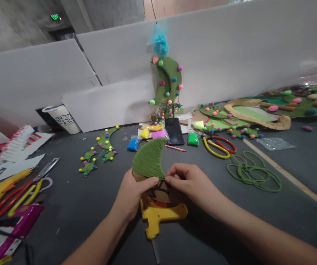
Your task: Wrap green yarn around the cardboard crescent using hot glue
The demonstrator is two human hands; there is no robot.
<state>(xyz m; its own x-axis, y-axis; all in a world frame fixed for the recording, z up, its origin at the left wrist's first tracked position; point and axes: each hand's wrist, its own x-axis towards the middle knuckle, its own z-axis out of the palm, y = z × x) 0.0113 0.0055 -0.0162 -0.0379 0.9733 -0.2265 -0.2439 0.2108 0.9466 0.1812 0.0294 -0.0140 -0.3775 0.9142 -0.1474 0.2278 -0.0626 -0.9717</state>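
Observation:
My left hand point(132, 193) grips a cardboard crescent point(150, 160) wrapped in green yarn, thumb pressed on its lower edge. My right hand point(187, 182) pinches the same edge from the right, fingers closed on the yarn. Bare brown cardboard shows at the crescent's lower end. A yellow glue gun point(160, 215) lies on the dark table just beneath both hands. A loose coil of green yarn point(253, 173) lies to the right.
A black phone point(174, 131), coloured clay packets point(193, 139) and red and yellow scissors point(219, 145) lie behind. A finished green crescent with pompoms point(168, 79) leans on the white board. Small decorated crescents point(100, 149) lie left. More scissors point(17, 189) and a magenta packet point(12, 230) sit far left.

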